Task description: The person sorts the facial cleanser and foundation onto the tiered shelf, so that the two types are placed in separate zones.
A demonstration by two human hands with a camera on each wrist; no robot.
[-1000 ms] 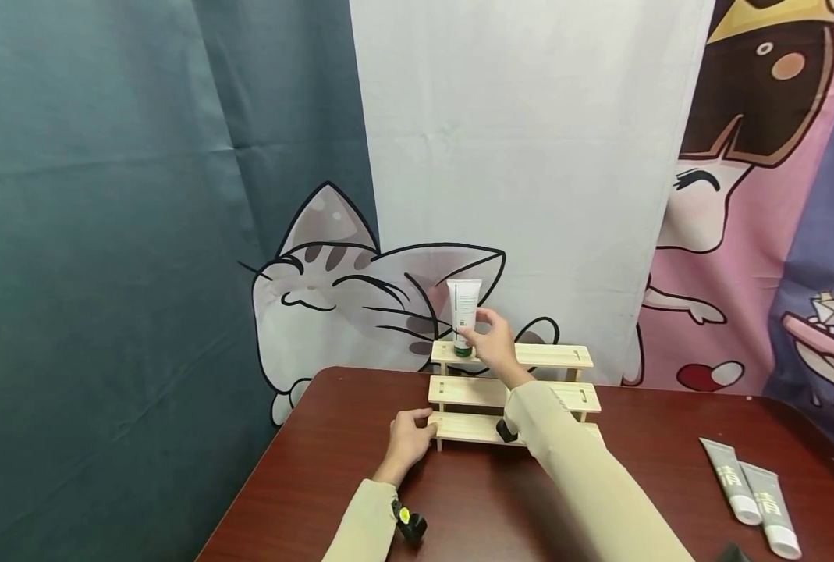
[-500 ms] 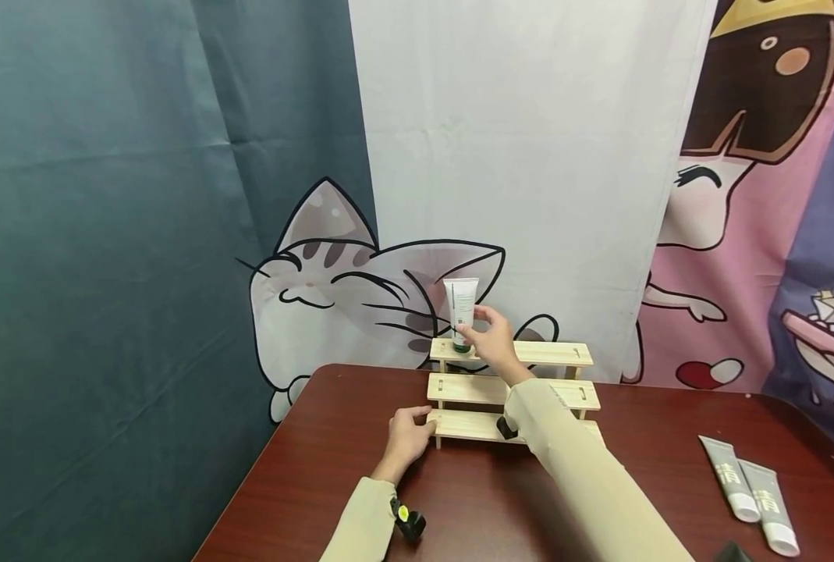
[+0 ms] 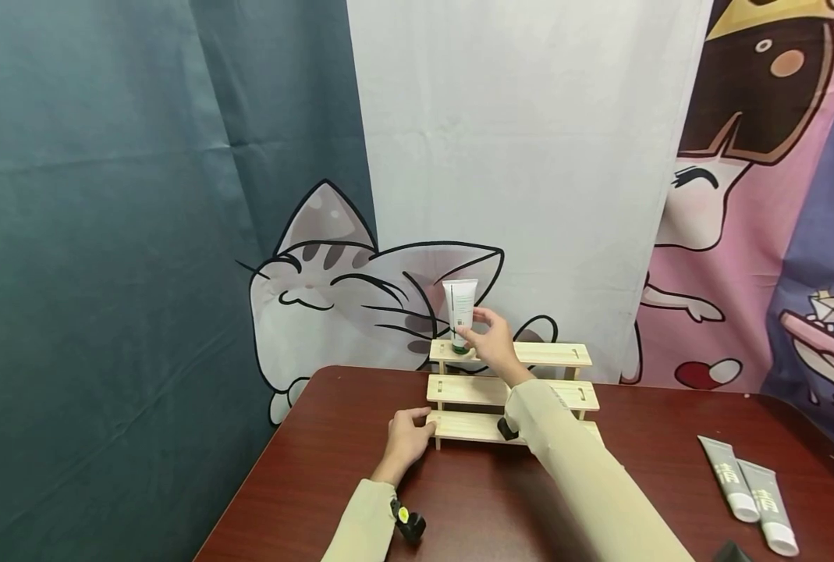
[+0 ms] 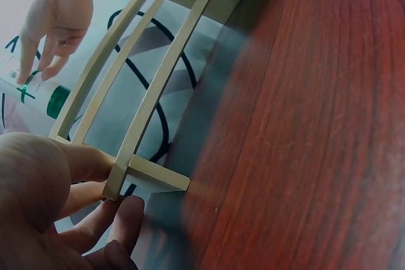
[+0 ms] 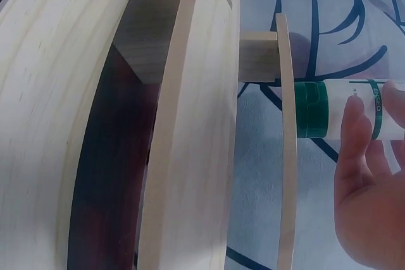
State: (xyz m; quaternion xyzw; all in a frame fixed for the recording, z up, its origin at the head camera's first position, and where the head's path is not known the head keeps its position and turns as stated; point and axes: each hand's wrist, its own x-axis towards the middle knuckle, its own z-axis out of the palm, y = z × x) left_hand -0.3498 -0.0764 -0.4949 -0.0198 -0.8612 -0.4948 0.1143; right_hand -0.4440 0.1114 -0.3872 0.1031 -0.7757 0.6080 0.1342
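Observation:
A white squeeze tube (image 3: 462, 298) with a green cap (image 5: 311, 110) stands cap down near the left end of the top tier of a three-tier wooden display shelf (image 3: 469, 425). My right hand (image 3: 495, 346) pinches its lower half between thumb and fingers from the right; in the right wrist view the cap meets the top board (image 5: 288, 156). At the front left, my left hand (image 3: 406, 439) grips the end of the lowest board. The left wrist view shows its fingers (image 4: 85, 162) above and below that end. My right forearm hides part of the lower tiers.
Two grey tubes (image 3: 728, 476) with white caps lie side by side on the red-brown table (image 3: 304, 484), at the right. A dark object (image 3: 731, 553) shows at the bottom edge. Printed curtains (image 3: 536, 156) hang close behind the shelf.
The white tube and my right hand have shifted very slightly left along the top tier. My left hand keeps its grip on the shelf end.

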